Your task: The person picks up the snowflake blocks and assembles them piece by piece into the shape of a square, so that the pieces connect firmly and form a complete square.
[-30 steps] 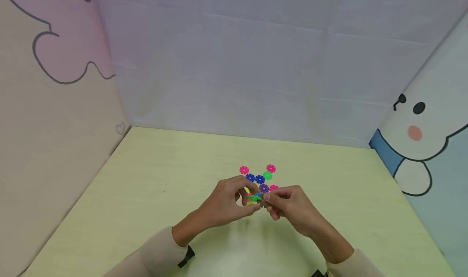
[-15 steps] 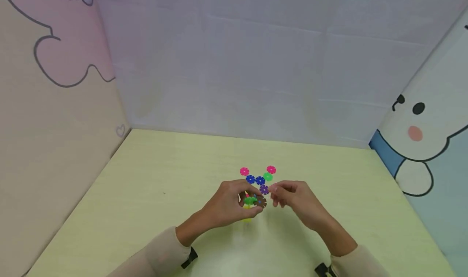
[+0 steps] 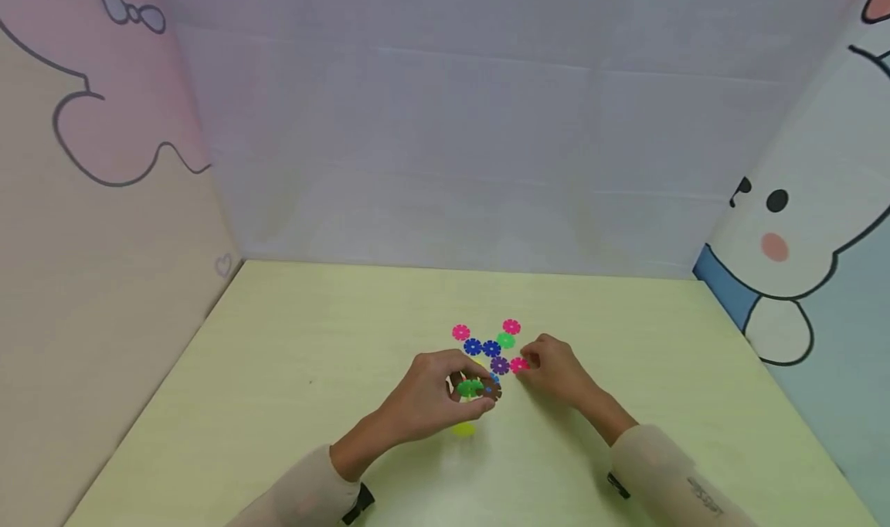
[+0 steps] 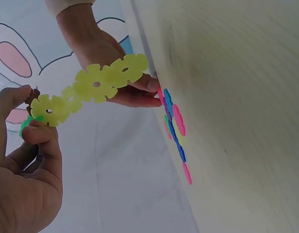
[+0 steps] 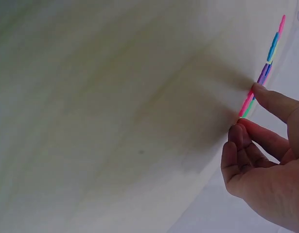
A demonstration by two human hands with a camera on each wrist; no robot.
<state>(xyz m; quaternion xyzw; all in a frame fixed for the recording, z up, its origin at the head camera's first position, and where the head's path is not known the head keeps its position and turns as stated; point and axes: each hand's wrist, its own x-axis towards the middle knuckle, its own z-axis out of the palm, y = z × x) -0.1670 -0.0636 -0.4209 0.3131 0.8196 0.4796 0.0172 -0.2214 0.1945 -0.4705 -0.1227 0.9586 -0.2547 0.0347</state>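
The left wrist view shows yellow discs (image 4: 96, 83) held aloft, pinched at one end by the left hand (image 3: 433, 396); seen from the head, a green disc (image 3: 470, 389) and brown disc (image 3: 494, 389) mostly hide them. The right hand (image 3: 559, 368), fingertips slightly parted, pinches a pink disc (image 3: 518, 365) on the table (image 3: 334, 318), right of a purple disc (image 3: 499, 365). The right sleeve's lettering (image 3: 705, 496) is illegible.

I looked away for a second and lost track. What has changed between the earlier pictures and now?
The right hand has let go of the brown disc and moved right and forward; its thumb and finger now appear to pinch the pink disc beside the purple disc. The left hand still holds the brown disc's linked piece, and the blue discs lie as before.
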